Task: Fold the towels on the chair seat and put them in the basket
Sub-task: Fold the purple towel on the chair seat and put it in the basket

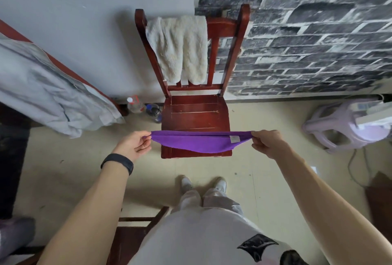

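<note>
in front of us stands a red-brown wooden chair, with its back to the wall, where plain grey paint meets a brick-pattern wall. a cream towel hangs over the left part of the chair back. on the floor just left of the chair stand a clear bottle and a dark bottle, close together. further left a grey bed cover hangs down. on the right a lilac stool stands well apart from the chair, with a cable on the floor near it. the left hand, with a black wristband on its wrist, pinches the left end of a purple towel between thumb and curled fingers. the right hand pinches the right end in the same way. the purple towel is stretched between them over the front part of the seat, doubled, and we cannot tell if it touches the wood. a white label shows near its right end. its top edge is straight and its lower edge sags in a curve. both hands are just outside the side edges of the seat. open floor lies between the chair front and our white shoes, and a dark wooden frame stands low on the left beside our legs.
</note>
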`<state>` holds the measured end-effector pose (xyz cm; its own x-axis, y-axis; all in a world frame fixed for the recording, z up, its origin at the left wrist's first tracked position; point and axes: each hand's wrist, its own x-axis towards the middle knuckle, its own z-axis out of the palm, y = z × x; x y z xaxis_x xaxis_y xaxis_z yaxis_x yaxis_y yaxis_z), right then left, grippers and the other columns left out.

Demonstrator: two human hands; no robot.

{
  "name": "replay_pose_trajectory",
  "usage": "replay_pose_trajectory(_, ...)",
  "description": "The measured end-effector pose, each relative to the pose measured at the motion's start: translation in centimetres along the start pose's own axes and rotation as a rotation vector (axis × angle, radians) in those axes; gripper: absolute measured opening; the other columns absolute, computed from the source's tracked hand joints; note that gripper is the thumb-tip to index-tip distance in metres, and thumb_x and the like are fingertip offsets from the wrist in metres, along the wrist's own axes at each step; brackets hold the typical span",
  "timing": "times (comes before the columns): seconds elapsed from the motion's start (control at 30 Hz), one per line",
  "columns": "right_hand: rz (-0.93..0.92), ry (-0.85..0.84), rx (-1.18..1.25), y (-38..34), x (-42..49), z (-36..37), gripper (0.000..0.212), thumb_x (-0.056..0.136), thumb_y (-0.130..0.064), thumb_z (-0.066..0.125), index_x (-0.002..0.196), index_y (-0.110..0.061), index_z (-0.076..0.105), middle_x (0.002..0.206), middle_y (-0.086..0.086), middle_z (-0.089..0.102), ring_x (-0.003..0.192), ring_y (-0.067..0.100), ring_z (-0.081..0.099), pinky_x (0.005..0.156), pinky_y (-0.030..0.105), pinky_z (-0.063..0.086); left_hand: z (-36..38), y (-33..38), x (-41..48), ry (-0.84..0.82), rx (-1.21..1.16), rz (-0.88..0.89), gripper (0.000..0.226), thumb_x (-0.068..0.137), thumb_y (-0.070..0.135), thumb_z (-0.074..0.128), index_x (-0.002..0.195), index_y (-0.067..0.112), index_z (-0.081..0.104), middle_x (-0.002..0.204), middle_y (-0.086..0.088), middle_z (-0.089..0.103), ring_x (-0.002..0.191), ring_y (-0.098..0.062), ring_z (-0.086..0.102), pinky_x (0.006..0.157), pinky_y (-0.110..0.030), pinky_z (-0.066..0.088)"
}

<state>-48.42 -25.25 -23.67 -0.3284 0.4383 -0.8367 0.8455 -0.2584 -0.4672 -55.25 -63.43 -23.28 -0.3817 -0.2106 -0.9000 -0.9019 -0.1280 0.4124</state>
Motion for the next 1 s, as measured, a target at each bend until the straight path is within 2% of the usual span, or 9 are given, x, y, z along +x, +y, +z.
replay_pose_trajectory(0.13,0.032,0.038,-0.099,0.9,0.4,-0.2,0.027,0.092,0.000,0.062,0.068,-0.008,0.054,0.056,0.006,0.050,0.051,0.014,0.045,0.049,0.022,0.054,-0.1,-1.5,-0.4,-0.030,0.104,-0.032,0.016,0.093,0.008,0.056,0.077,0.009,0.056,0.040,0.004,0.053,0.032,-0.004,0.049,0.064,-0.021,0.051)
replay_pose_trajectory(0.27,0.121,0.017,-0.087,3.5,0.2,-1.3,0.025,0.092,0.003,0.063,0.070,-0.005,0.056,0.063,0.009,0.053,0.056,0.016,0.049,0.061,0.028,0.057,-0.8,-4.6,-0.8,-0.024,0.115,-0.095,0.012,0.089,0.006,0.059,0.079,0.010,0.057,0.047,-0.001,0.053,0.033,-0.009,0.044,0.076,-0.029,0.050)
replay_pose_trajectory(0.37,0.146,0.016,0.002,3.9,-0.2,-1.8,0.021,0.091,0.002,0.065,0.072,-0.004,0.057,0.066,0.011,0.056,0.058,0.016,0.052,0.056,0.026,0.059,-0.9,-4.6,-1.1,-0.054,0.070,-0.108,0.010,0.090,0.007,0.059,0.081,0.010,0.055,0.052,-0.004,0.051,0.044,-0.013,0.041,0.079,-0.028,0.050)
replay_pose_trajectory(0.5,0.135,-0.024,0.141,1.5,-0.5,-1.3,0.019,0.092,0.000,0.066,0.076,-0.004,0.056,0.069,0.010,0.057,0.061,0.014,0.056,0.050,0.027,0.059,-0.1,-1.7,-0.8,-0.038,0.047,-0.072,0.012,0.091,0.009,0.060,0.079,0.009,0.059,0.049,0.000,0.060,0.037,-0.006,0.054,0.083,-0.030,0.052)
replay_pose_trajectory(0.6,0.075,-0.068,0.223,-2.1,-0.4,-0.1,0.020,0.094,-0.001,0.065,0.078,-0.007,0.054,0.070,0.008,0.054,0.045,0.009,0.059,0.048,0.026,0.058,0.7,1.7,-0.4,-0.037,-0.004,-0.009,0.012,0.091,0.012,0.062,0.079,0.010,0.060,0.048,0.002,0.063,0.042,-0.004,0.060,0.074,-0.029,0.054)
replay_pose_trajectory(0.7,-0.013,-0.081,0.258,-6.2,-0.2,1.3,0.021,0.094,-0.004,0.066,0.077,-0.010,0.055,0.069,0.005,0.055,0.036,0.003,0.057,0.044,0.022,0.056,1.5,5.4,-0.5,-0.043,-0.081,0.088,0.008,0.090,0.013,0.065,0.084,0.012,0.061,0.050,0.004,0.064,0.054,-0.005,0.061,0.082,-0.030,0.054)
replay_pose_trajectory(0.8,-0.114,-0.061,0.296,-9.7,-0.4,2.1,0.022,0.092,-0.005,0.070,0.075,-0.013,0.057,0.054,0.000,0.060,0.037,0.001,0.057,0.044,0.021,0.055,2.1,8.3,-0.7,-0.061,-0.117,0.177,0.006,0.090,0.014,0.066,0.085,0.014,0.063,0.052,0.005,0.066,0.052,-0.004,0.062,0.080,-0.029,0.054)
replay_pose_trajectory(0.87,-0.168,-0.052,0.322,-11.4,-1.0,2.4,0.022,0.090,-0.006,0.072,0.074,-0.012,0.058,0.046,-0.002,0.060,0.040,0.002,0.058,0.049,0.022,0.058,2.2,9.6,-0.8,-0.065,-0.136,0.218,0.004,0.089,0.013,0.067,0.086,0.013,0.064,0.064,0.002,0.068,0.063,-0.007,0.062,0.084,-0.030,0.054)
replay_pose_trajectory(1.0,-0.251,-0.027,0.327,-12.2,-1.5,3.0,0.020,0.089,-0.010,0.074,0.074,-0.011,0.061,0.064,0.002,0.060,0.056,0.006,0.059,0.066,0.024,0.060,2.3,10.6,-1.1,-0.062,-0.171,0.282,0.005,0.090,0.010,0.068,0.086,0.011,0.064,0.084,-0.005,0.066,0.075,-0.011,0.062,0.086,-0.032,0.053)
